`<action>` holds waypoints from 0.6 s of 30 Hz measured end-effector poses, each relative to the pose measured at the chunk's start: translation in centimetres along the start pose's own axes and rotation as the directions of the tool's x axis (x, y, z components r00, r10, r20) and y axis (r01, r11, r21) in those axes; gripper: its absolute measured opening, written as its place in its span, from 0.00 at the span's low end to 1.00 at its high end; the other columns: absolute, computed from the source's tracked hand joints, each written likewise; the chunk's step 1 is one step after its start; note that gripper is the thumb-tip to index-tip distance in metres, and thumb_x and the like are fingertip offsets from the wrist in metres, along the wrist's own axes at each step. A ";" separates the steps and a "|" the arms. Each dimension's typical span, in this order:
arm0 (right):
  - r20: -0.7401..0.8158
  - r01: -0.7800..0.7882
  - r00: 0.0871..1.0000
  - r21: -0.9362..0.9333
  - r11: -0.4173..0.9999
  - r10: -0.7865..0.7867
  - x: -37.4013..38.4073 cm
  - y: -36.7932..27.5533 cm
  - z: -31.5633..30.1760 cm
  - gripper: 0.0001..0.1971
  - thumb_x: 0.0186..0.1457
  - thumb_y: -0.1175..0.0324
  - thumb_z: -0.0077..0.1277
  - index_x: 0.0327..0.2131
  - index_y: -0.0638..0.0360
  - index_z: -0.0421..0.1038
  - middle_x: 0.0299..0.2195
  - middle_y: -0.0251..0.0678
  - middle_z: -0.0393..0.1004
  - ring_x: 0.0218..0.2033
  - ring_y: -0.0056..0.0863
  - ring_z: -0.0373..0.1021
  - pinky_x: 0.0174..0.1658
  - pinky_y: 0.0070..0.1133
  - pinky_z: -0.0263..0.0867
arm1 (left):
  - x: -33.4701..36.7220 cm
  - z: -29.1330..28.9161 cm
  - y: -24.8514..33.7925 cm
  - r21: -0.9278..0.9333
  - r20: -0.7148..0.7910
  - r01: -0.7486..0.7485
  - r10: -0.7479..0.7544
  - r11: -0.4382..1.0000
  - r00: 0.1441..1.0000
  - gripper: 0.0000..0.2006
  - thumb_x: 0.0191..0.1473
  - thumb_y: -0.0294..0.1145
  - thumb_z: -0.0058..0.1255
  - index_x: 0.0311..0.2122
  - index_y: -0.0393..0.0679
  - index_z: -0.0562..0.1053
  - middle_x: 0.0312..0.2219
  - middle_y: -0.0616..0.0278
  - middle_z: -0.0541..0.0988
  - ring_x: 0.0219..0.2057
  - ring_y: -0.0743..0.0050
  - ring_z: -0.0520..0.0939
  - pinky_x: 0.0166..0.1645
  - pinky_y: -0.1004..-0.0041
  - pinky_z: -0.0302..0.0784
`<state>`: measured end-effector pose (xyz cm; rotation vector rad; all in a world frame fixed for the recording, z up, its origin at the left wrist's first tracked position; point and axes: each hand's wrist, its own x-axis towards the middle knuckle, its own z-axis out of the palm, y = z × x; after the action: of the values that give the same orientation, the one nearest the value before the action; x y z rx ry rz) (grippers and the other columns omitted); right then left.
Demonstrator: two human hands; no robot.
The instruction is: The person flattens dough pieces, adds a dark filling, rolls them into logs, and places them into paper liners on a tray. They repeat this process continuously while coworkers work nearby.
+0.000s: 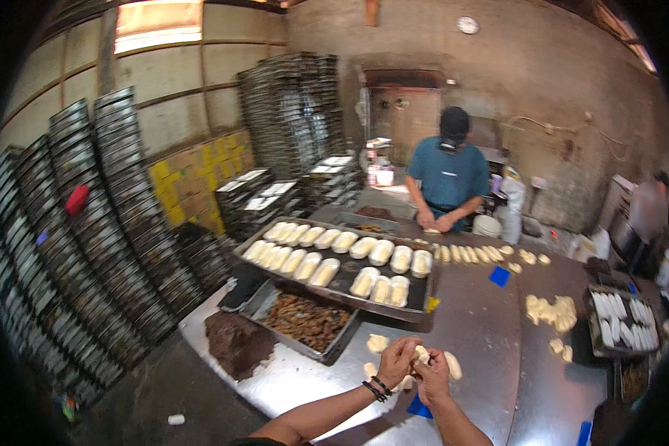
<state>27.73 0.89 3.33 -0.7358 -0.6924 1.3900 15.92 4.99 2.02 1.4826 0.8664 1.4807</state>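
Above the front of the metal table, my left hand (398, 361) and my right hand (433, 382) meet, fingers closed around a small piece of pale dough (421, 354). Dark bands circle my left wrist. Other dough lumps (377, 343) lie left of my hands, and an elongated dough piece (453, 365) rests just to the right. A blue flat scraper (418, 407) is partly hidden beneath my right hand. Beyond my hands stands a metal pan (325, 357) of brown strips of filling. Above it sits a large dark tray (347, 272) with rows of dough pieces in white paper cups.
A dark brown mass (234, 346) sits at the table's left. Across the table, a co-worker (447, 178) handles dough near a row of rolls (470, 254). A dough heap (551, 312) and a loaded tray (623, 320) are right. Tall tray stacks (82, 245) stand left.
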 end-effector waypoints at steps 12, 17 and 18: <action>0.595 0.389 0.797 -0.380 0.839 -0.100 -2.3 3.8 15.5 0.13 0.56 0.67 0.57 0.42 0.61 0.67 0.37 0.30 0.72 0.40 0.19 0.67 0.46 0.19 0.63 | -3.1 -11.6 10.9 -0.092 -0.722 -0.150 0.038 0.984 0.691 0.29 0.67 0.50 0.30 0.22 0.39 0.70 0.19 0.62 0.73 0.22 0.74 0.74 0.30 0.72 0.70; 0.539 0.781 0.616 -0.511 0.359 -0.574 -6.5 8.1 21.8 0.07 0.53 0.70 0.53 0.28 0.62 0.66 0.30 0.39 0.68 0.32 0.30 0.66 0.38 0.26 0.63 | -5.5 -16.5 14.1 -0.038 -0.763 -0.238 0.126 0.970 0.634 0.27 0.67 0.49 0.30 0.25 0.39 0.70 0.20 0.65 0.71 0.24 0.77 0.73 0.31 0.74 0.67; 0.504 0.805 0.580 -0.473 0.357 -0.640 -7.2 8.9 23.0 0.07 0.54 0.70 0.52 0.28 0.61 0.66 0.29 0.39 0.68 0.31 0.29 0.66 0.38 0.27 0.62 | -6.5 -17.5 14.6 0.030 -0.730 -0.241 0.186 0.970 0.658 0.26 0.67 0.49 0.31 0.26 0.39 0.70 0.21 0.65 0.72 0.24 0.77 0.72 0.31 0.74 0.67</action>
<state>3.58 -4.81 10.07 -0.6546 -1.5546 0.3182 -3.20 -5.15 11.69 0.9243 1.0990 2.3352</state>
